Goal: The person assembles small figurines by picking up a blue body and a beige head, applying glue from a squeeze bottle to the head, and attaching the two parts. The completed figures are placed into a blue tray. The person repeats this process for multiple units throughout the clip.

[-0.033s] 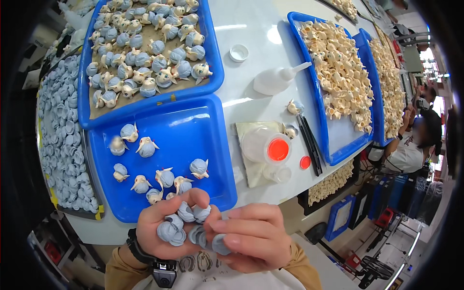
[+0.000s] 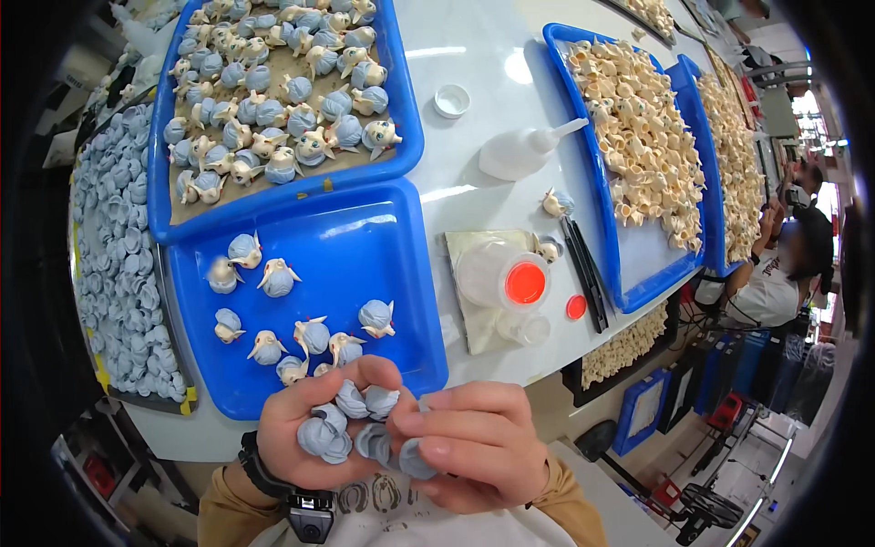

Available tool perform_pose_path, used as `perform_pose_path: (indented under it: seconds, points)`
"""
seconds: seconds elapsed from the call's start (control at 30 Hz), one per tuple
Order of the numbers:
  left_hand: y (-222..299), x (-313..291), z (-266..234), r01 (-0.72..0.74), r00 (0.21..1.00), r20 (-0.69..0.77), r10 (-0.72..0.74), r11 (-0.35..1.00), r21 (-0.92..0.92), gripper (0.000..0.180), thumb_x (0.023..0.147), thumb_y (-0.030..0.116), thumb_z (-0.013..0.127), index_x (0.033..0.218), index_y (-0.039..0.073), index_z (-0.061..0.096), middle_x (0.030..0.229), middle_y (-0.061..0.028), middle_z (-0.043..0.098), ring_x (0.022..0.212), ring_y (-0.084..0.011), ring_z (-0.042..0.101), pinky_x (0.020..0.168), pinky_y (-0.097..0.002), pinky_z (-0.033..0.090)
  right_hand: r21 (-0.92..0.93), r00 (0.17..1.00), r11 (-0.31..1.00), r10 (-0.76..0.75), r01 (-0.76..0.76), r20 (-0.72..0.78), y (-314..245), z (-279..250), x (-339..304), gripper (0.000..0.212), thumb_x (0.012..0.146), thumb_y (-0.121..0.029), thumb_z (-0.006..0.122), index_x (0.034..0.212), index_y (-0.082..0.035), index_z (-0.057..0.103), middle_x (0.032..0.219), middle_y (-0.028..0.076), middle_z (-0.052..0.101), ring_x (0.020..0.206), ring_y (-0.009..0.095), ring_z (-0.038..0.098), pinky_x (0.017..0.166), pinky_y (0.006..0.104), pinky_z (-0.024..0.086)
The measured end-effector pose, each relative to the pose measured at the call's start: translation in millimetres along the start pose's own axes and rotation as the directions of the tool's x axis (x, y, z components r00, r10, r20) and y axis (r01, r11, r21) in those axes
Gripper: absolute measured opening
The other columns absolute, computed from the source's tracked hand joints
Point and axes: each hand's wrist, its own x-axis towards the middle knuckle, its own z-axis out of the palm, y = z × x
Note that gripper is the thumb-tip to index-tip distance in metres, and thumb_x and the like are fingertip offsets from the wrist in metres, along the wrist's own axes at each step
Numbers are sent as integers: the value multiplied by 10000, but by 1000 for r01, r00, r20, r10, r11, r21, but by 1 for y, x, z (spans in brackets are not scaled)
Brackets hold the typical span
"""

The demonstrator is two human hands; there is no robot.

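Note:
My left hand (image 2: 284, 436) is cupped palm up below the near blue tray, its fingers curled round several small grey-blue hair pieces (image 2: 324, 435) of doll heads. They look like hollow, curved shells with moulded strands. Close beside it, my right hand (image 2: 492, 447) is closed, with its fingertips against another grey-blue hair piece (image 2: 416, 459); part of that piece is hidden by the fingers. Beyond my hands, the near blue tray (image 2: 415, 273) bears several small doll heads (image 2: 278, 278) with cream faces, pointed ears and grey-blue hair.
A fuller blue tray (image 2: 412, 137) of finished heads stands behind. At left, a bin holds loose hair pieces (image 2: 118, 255). Right are a white squeeze bottle (image 2: 512, 153), a red-lidded jar (image 2: 483, 273), black tweezers (image 2: 583, 273) and cream face parts (image 2: 638, 137). Another person (image 2: 775, 283) sits far right.

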Motion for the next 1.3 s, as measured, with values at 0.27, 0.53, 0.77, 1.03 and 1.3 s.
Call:
perform_pose_path:
  seconds: [0.27, 0.53, 0.77, 1.03, 1.3]
  points:
    - [10, -3, 10, -9, 998, -52, 21, 972, 235, 428, 855, 288, 421, 1158, -13, 401, 1091, -220, 502, 780, -306, 574, 559, -329, 485, -57, 996, 994, -89, 88, -21, 3, 7, -2, 422, 650, -36, 668, 1043, -16, 518, 1025, 132, 605, 868, 261, 541, 720, 297, 452]
    - [16, -12, 18, 285, 959, -205, -197, 671, 685, 306, 792, 145, 524, 1034, -41, 503, 831, -146, 590, 654, -169, 570, 503, -243, 425, -12, 986, 986, -164, 164, 25, 3, 5, 6, 247, 720, -46, 669, 959, -28, 609, 1045, 117, 579, 886, 267, 552, 705, 300, 461]
    - [13, -6, -3, -15, 980, 117, -160, 529, 848, 245, 712, 126, 666, 830, -74, 587, 836, -185, 597, 665, -228, 587, 514, -280, 446, 269, 967, 930, -251, 251, -35, 7, -5, 1, 257, 850, -89, 501, 1086, 1, 548, 1016, 141, 524, 919, 271, 506, 781, 361, 408]
    - [3, -10, 8, -125, 988, 145, 45, 783, 609, 326, 797, 169, 601, 931, -93, 462, 760, -237, 488, 553, -286, 548, 396, -275, 413, -364, 653, 836, -8, -411, -757, 43, -168, -4, 224, 833, -103, 557, 1009, 35, 542, 961, 86, 588, 855, 164, 560, 774, 281, 434]
    - [-2, 2, 3, -109, 994, 47, 99, 849, 517, 354, 779, 166, 561, 994, -86, 434, 773, -237, 514, 557, -246, 549, 412, -294, 439, -780, 776, 109, 256, -616, -577, 140, -295, -16, 150, 782, -188, 597, 875, -71, 605, 699, 120, 600, 630, 260, 583, 591, 340, 450]
